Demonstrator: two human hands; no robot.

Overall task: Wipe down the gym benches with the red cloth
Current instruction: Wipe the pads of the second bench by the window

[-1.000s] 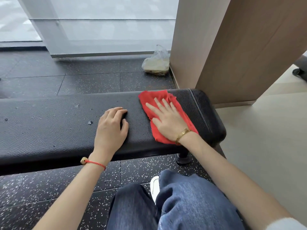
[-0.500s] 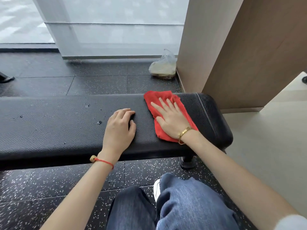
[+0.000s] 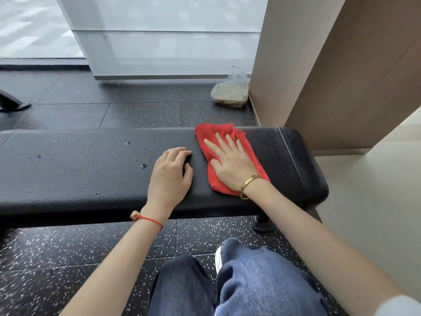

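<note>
Right hand (image 3: 232, 164) lay flat, fingers spread, pressing cloth (image 3: 224, 153) on table (image 3: 79, 169), right of centre frame. Left hand (image 3: 169, 176) rested empty, loosely curled. Risk: cloth bunching under palm, skipping chips left of centre.

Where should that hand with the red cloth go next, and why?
Probably slide the right hand and the red cloth leftward along the bench. The cloth lies flat near the bench's right end, while small specks dot the pad to the left. The left hand, resting beside the cloth, would likely need to shift aside first.
</note>
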